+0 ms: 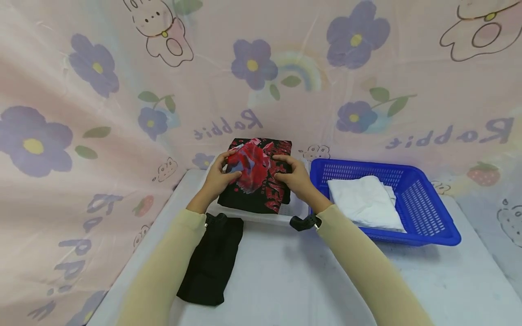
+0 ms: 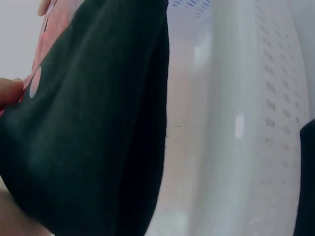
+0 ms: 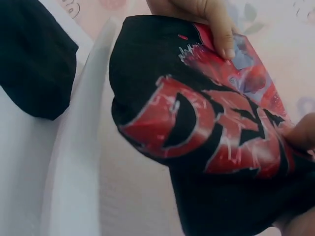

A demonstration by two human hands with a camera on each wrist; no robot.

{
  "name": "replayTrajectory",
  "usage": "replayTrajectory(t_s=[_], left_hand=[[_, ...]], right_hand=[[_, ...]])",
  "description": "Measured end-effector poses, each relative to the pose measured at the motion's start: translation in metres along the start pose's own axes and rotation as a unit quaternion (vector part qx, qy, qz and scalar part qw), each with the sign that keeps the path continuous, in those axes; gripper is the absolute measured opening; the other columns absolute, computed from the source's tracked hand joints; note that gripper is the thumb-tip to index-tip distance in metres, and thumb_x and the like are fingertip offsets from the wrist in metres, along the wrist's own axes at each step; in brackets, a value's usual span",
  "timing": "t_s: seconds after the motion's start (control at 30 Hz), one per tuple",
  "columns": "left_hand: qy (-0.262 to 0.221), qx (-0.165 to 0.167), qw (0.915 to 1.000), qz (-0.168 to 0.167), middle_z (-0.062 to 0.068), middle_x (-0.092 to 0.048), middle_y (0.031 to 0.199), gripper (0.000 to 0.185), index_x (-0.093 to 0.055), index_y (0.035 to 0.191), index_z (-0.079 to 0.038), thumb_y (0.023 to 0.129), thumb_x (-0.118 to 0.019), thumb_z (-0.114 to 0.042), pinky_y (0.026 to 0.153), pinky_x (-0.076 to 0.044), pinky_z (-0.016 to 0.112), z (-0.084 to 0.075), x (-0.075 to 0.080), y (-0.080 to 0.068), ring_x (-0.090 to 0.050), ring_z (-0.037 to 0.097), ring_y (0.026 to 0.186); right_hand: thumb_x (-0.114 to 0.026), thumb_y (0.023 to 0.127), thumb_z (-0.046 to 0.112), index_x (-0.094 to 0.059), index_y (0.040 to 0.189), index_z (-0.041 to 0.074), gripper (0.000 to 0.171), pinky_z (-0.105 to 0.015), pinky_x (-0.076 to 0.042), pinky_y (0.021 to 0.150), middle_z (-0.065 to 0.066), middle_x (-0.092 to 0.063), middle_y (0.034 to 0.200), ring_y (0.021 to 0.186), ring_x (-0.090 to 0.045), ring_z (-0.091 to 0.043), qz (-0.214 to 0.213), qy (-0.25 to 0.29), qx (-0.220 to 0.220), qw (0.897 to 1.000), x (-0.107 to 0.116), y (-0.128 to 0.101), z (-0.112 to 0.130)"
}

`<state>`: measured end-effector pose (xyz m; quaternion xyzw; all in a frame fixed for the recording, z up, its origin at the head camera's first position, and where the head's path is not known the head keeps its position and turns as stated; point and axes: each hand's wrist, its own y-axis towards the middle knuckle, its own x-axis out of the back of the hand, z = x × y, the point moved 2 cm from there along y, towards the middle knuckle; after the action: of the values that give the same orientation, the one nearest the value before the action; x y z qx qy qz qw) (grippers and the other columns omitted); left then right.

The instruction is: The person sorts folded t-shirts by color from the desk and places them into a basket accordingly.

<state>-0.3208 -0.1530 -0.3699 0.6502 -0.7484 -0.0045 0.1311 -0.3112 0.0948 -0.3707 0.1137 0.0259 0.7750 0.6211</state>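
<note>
A folded black T-shirt with a red print (image 1: pixel 258 176) is held over a white basket (image 1: pixel 261 218) at the back of the table. My left hand (image 1: pixel 220 174) grips its left edge, thumb on top. On the other side my right hand (image 1: pixel 291 174) grips the right edge. In the right wrist view the shirt's red lettering (image 3: pixel 206 132) fills the frame, with the left hand's fingers (image 3: pixel 216 22) on its far edge. The left wrist view shows the black cloth (image 2: pixel 93 132) hanging beside the basket's white perforated wall (image 2: pixel 261 123).
A blue basket (image 1: pixel 424 226) with folded white cloth (image 1: pixel 364 201) stands at the right. A black garment (image 1: pixel 214 258) lies on the white table (image 1: pixel 293 280) near my left forearm. A pink flowered curtain (image 1: pixel 102 113) closes in the back and left.
</note>
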Motion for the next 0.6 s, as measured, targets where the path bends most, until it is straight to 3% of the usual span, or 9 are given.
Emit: replayTrajectory(t_s=[0.27, 0.4, 0.6], left_hand=[[-0.001, 0.037, 0.9985, -0.041, 0.011, -0.048, 0.137, 0.062, -0.047, 0.14, -0.021, 0.085, -0.068, -0.001, 0.092, -0.046, 0.032, 0.036, -0.001, 0.015, -0.05, 0.025, 0.119], [0.005, 0.066, 0.9967, -0.047, 0.011, -0.048, 0.136, 0.062, -0.046, 0.14, -0.023, 0.086, -0.068, -0.002, 0.09, -0.049, 0.033, 0.048, -0.003, 0.017, -0.05, 0.026, 0.118], [0.01, 0.108, 0.9936, -0.03, 0.014, -0.048, 0.134, 0.063, -0.045, 0.142, -0.021, 0.087, -0.068, -0.001, 0.085, -0.05, 0.029, 0.041, -0.006, 0.012, -0.049, 0.026, 0.118]], right_hand=[[-0.061, 0.083, -0.008, -0.055, 0.134, 0.012, 0.055, -0.023, -0.051, 0.078, -0.015, -0.055, 0.132, 0.103, -0.057, -0.019, -0.042, 0.055, -0.058, 0.996, -0.015, 0.012, -0.033], [-0.061, 0.085, -0.006, -0.056, 0.134, 0.015, 0.054, -0.025, -0.05, 0.08, -0.013, -0.053, 0.133, 0.106, -0.056, -0.021, -0.051, 0.045, -0.082, 0.994, -0.019, 0.015, -0.046], [-0.06, 0.085, -0.005, -0.055, 0.136, 0.017, 0.055, -0.026, -0.049, 0.079, -0.012, -0.05, 0.136, 0.106, -0.055, -0.022, -0.049, 0.043, -0.103, 0.993, -0.02, 0.014, -0.06]])
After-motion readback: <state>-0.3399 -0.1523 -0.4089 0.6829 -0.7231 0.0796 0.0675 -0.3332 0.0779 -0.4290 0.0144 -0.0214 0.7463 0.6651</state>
